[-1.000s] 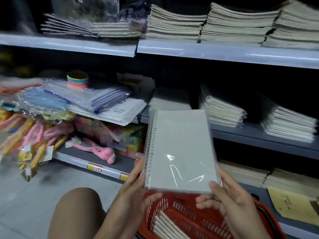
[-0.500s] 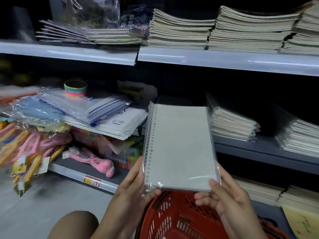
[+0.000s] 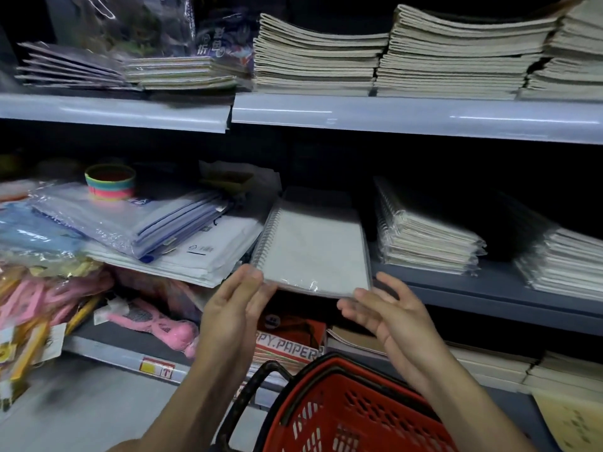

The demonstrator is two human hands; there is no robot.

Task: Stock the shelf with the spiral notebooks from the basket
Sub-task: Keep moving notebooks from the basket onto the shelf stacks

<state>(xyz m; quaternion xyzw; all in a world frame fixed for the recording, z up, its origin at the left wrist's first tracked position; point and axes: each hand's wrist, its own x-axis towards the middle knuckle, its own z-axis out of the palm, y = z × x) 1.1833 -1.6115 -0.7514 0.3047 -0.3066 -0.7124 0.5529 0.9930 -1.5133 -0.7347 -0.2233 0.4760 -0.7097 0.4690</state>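
Note:
A plastic-wrapped spiral notebook [image 3: 313, 249] with a pale cover lies flat on the middle shelf [image 3: 489, 288], its spiral on the left and its near edge over the shelf front. It seems to rest on another notebook beneath it. My left hand [image 3: 228, 314] touches its near left corner with straight fingers. My right hand [image 3: 391, 314] has its fingers spread, their tips at the near right corner. The red basket [image 3: 342, 415] with a black handle sits below my hands; its contents are out of view.
Two stacks of wrapped spiral notebooks [image 3: 424, 236] [image 3: 561, 262] stand to the right on the same shelf. Plastic folders [image 3: 130, 223] and a rainbow spring toy [image 3: 109, 184] lie to the left. Exercise books fill the upper shelf [image 3: 391, 115]. A copy paper box [image 3: 287, 347] sits below.
The notebook went from upright in both hands above the basket to lying flat on the middle shelf. Both hands have loosened their hold and now only touch its near corners.

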